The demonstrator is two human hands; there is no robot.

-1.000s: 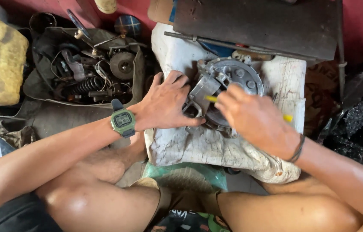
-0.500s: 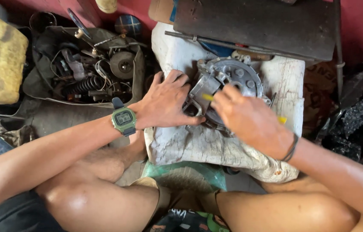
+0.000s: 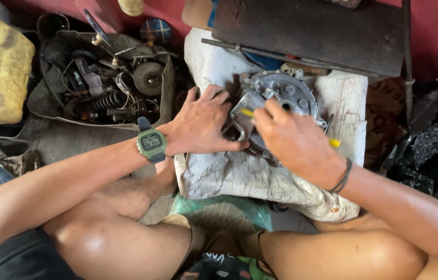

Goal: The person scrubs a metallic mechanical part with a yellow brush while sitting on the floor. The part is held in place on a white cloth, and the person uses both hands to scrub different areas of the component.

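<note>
Most of the yellow-handled tool [image 3: 246, 112] is covered by the right hand [image 3: 294, 142]; only a short yellow stretch past the fingertips and a yellow end [image 3: 335, 143] behind the wrist are shown, and its working tip cannot be made out. The near side of the grey metal engine part [image 3: 286, 96] is hidden under both hands, its left edge being covered by the left hand [image 3: 200, 124]. The far edge of the part is overlapped by a dark board [image 3: 307, 31], itself cut off by the top border. Both forearms are cut off by the side edges.
</note>
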